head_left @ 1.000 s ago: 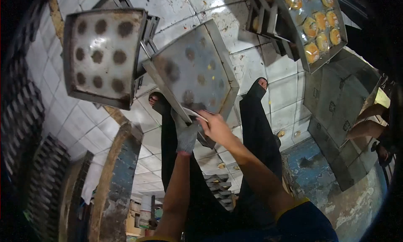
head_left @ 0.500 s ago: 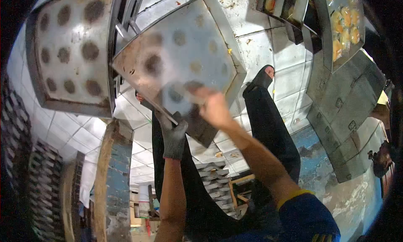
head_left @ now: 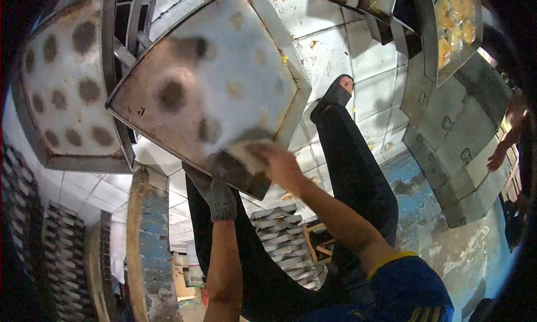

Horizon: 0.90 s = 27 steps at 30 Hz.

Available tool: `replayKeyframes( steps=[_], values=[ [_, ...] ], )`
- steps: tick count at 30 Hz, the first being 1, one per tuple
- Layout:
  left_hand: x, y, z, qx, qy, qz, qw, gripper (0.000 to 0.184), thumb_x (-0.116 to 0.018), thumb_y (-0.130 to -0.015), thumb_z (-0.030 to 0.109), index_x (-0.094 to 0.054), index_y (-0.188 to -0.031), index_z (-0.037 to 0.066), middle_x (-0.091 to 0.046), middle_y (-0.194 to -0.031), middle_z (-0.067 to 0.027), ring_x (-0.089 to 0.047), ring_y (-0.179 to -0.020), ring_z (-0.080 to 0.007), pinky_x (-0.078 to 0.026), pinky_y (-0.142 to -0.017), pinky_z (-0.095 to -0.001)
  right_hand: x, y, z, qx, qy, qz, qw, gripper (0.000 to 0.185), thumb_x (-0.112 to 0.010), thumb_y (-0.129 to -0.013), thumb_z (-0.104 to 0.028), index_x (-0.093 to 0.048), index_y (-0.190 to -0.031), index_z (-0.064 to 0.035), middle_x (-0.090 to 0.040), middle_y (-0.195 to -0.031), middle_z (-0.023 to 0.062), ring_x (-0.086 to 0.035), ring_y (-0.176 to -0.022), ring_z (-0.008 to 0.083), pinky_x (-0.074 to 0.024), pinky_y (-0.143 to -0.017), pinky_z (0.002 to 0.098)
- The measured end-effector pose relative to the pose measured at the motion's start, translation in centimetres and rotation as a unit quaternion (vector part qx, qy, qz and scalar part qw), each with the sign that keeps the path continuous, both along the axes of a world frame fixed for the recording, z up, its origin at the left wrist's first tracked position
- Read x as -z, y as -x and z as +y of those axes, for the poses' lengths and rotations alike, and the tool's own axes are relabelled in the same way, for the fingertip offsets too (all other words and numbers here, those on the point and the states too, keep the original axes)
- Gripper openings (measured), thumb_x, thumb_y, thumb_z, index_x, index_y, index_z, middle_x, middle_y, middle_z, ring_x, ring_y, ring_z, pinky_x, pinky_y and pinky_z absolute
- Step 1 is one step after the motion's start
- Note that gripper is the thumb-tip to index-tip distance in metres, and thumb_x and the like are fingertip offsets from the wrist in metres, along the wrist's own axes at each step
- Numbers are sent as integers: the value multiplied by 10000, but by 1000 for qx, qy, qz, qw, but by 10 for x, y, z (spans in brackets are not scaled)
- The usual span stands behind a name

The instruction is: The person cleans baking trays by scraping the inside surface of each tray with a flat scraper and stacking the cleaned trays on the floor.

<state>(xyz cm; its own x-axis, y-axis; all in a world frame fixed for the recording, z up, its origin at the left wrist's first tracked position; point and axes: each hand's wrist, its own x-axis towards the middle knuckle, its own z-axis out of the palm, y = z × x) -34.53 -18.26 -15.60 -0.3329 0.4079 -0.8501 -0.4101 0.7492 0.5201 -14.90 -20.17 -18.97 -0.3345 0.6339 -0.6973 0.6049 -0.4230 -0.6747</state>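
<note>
A square metal tray [head_left: 224, 81] with dark round stains is tilted between my legs. My left hand [head_left: 216, 190], in a grey glove, grips its near edge, with the thumb over the rim. Over the tray's near corner, my bare right hand [head_left: 277, 162] is closed on a pale, blurred flat thing [head_left: 246, 154] that lies against the tray surface; motion smears its shape. To the left stands another stained tray [head_left: 67, 87] on top of a stack of trays.
Packaged buns [head_left: 456, 20] lie in a tray at the upper right. Beside grey metal boxes [head_left: 447, 121] another person's hand [head_left: 497, 156] shows at the right. A worn ledge [head_left: 154, 232] is at lower left. Stacked metal trays [head_left: 285, 238] show below my legs.
The held tray has shifted left and looks larger in view. My right hand has moved across its near part with the pale thing. The left hand still grips the edge.
</note>
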Motion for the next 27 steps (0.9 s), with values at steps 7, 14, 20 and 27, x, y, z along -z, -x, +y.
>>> replayKeyframes(
  steps=[7, 14, 20, 27],
  values=[
    [-3, -2, 6, 4, 16, 20, 1000, 1062, -735, -847, 96, -61, -1665, 168, -239, -1652, -106, -316, -1476, -321, -319, -1224, -464, 182, -112, 53, 135, 27, -308, 941, 274, -680, -934, -200, -730, -1192, -122, -714, -910, 265, -707, -869, 417, -569, -781, 503],
    [-6, 0, 14, 197, -5, 91, 976, 1120, -761, -792, 102, -46, -1655, 102, -229, -1639, -161, -280, -1493, -322, -226, -1251, -446, -8, 10, 92, -112, -253, 6, 961, 609, -671, -754, -18, -668, -1346, -163, -679, -1266, 119, -696, -1119, 346, -593, -936, 443],
    [-15, 1, 23, 204, -22, 27, 978, 1100, -736, -771, 21, -66, -1637, 120, -339, -1572, -153, -398, -1408, -330, -353, -1200, -439, 40, 26, 215, 0, -125, -121, 985, 411, -666, -747, -14, -728, -1151, -65, -715, -1152, 199, -721, -944, 386, -594, -851, 480],
    [-18, 6, 38, 240, 50, 12, 969, 1084, -666, -801, -1, 5, -1646, 104, -341, -1563, -171, -412, -1383, -331, -349, -1192, -422, 63, 16, 205, 30, -150, -148, 977, 352, -722, -757, -88, -738, -1106, -44, -722, -1111, 213, -706, -916, 417, -563, -909, 504]
  ],
)
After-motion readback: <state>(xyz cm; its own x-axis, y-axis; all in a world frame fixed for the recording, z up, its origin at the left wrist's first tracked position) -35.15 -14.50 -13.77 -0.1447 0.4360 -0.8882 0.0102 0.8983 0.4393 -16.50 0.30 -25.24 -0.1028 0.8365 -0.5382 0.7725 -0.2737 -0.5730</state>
